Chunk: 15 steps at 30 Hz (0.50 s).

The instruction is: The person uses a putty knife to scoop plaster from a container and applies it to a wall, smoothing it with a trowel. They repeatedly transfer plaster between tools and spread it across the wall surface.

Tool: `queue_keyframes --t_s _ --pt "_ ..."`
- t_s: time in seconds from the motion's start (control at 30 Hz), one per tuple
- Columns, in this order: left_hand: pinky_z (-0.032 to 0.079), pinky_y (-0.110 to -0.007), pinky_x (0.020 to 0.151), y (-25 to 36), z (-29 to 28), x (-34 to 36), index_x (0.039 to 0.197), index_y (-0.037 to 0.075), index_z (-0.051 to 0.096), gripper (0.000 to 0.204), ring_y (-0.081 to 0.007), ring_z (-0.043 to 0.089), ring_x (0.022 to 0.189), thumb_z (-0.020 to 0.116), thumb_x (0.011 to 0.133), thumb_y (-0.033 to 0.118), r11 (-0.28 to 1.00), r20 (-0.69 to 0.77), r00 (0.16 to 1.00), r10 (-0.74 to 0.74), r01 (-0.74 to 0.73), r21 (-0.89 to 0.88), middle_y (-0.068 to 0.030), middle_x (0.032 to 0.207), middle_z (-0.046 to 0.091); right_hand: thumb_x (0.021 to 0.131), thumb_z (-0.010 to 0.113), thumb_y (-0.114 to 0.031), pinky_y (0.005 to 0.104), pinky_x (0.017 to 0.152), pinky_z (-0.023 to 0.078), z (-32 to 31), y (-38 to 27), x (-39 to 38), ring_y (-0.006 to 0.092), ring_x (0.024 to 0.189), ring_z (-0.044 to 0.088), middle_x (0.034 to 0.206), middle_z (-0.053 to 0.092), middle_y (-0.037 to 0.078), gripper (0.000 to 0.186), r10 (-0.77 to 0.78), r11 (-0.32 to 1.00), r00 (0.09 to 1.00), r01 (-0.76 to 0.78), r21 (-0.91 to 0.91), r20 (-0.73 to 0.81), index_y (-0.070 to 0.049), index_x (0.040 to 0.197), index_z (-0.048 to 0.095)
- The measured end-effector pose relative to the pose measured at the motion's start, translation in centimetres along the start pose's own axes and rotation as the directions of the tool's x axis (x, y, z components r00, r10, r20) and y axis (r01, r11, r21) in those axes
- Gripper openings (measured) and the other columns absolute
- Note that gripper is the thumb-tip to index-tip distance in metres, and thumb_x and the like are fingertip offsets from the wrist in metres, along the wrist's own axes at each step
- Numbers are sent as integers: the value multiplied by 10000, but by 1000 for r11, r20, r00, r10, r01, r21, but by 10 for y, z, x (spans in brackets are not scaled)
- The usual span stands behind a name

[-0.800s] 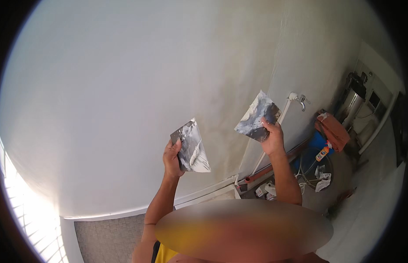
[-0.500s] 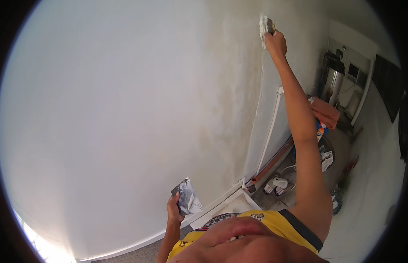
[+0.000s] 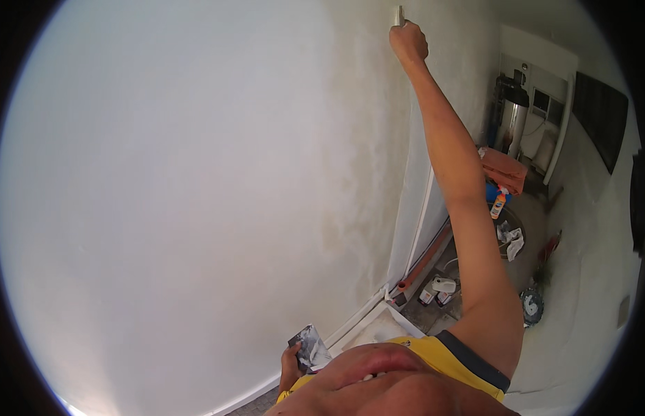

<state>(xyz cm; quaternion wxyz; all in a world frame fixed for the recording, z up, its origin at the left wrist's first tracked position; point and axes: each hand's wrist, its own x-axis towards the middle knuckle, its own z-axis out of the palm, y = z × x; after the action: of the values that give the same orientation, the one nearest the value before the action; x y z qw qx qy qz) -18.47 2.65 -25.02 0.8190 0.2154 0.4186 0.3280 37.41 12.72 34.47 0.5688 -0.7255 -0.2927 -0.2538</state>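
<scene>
My right arm reaches up along the wall (image 3: 191, 180), and my right hand (image 3: 410, 44) is closed around a putty knife (image 3: 399, 15). The knife shows edge-on against the wall, near a damp-looking greyish-beige patch (image 3: 357, 187) with smeared white filler. Low down by my body, my left hand (image 3: 290, 363) grips a flat dark putty blade (image 3: 311, 345) smeared with white putty. Part of that blade and my left forearm are hidden behind my body.
A white pipe (image 3: 421, 218) runs up the wall at right. Beyond lie an orange-brown pipe (image 3: 426, 260), white containers (image 3: 444, 286), an orange spray bottle (image 3: 499, 203), a reddish cloth bundle (image 3: 504, 170) and a tall metal cylinder (image 3: 513, 121). A white ledge (image 3: 381, 326) stands below the wall.
My right hand has moved up and left along the wall, its putty knife turning from broad side to edge-on. My left hand, with its blade, has come down closer to my body.
</scene>
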Motion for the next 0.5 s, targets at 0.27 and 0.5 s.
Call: queue_keyframes --t_s 0.27,0.5 --pt "623 -456 823 -4 5 18 1184 11 634 254 -292 750 898 546 967 110 987 58 989 136 -130 -92 -131 1057 746 912 565 -244 510 897 553 -36 28 -12 378 1000 724 1080 754 182 374 19 1000 1000 -19 -11 6 -77 1206 726" --pt "624 -451 811 -8 -19 -19 1206 39 640 272 -283 753 907 534 959 87 987 -169 985 30 -56 -149 -103 1055 751 920 565 -229 495 881 557 -2 -7 8 364 1009 726 1081 749 184 354 3 999 999 -1 52 -35 -33 1161 734"
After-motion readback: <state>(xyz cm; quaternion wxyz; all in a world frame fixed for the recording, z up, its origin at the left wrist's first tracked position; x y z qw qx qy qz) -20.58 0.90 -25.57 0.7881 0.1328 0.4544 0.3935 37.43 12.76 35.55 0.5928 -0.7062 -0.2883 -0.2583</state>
